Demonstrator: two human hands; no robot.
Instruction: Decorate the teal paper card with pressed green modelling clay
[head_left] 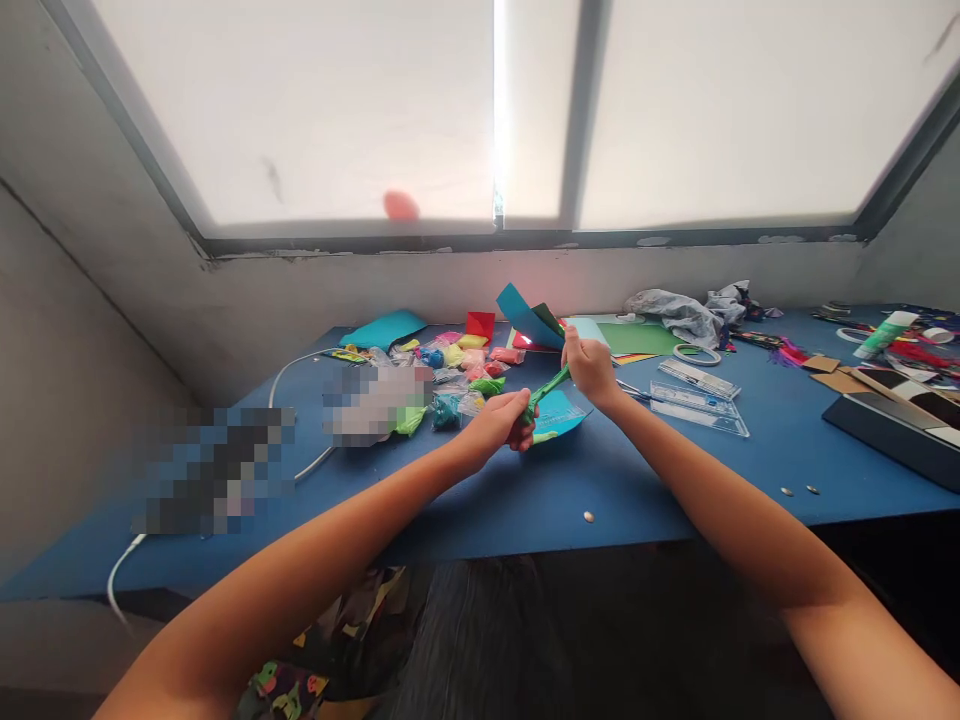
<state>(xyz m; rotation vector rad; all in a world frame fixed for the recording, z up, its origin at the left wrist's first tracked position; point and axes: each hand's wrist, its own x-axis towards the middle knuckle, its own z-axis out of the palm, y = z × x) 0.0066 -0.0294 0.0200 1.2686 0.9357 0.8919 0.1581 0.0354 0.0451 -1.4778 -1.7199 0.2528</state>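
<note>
A narrow bright-green strip (553, 383) runs slanting between my two hands above the desk. My left hand (499, 425) is closed around its lower end. My right hand (589, 362) grips the upper end, thumb on top. Just beyond the right hand, a teal sheet (525, 312) and a small dark green piece (549, 318) stick up at an angle. Whether the right hand also holds these, I cannot tell. Beneath the hands lies a light blue sheet (566, 415), partly covered by the left hand.
Small bags of coloured material (472, 365) lie left of my hands. Clear plastic cases (697, 405) and a white ring (696, 354) are at right. A glue stick (885, 335) and dark box (892, 440) sit farther right. A metal button-like disc (589, 517) lies near the front edge.
</note>
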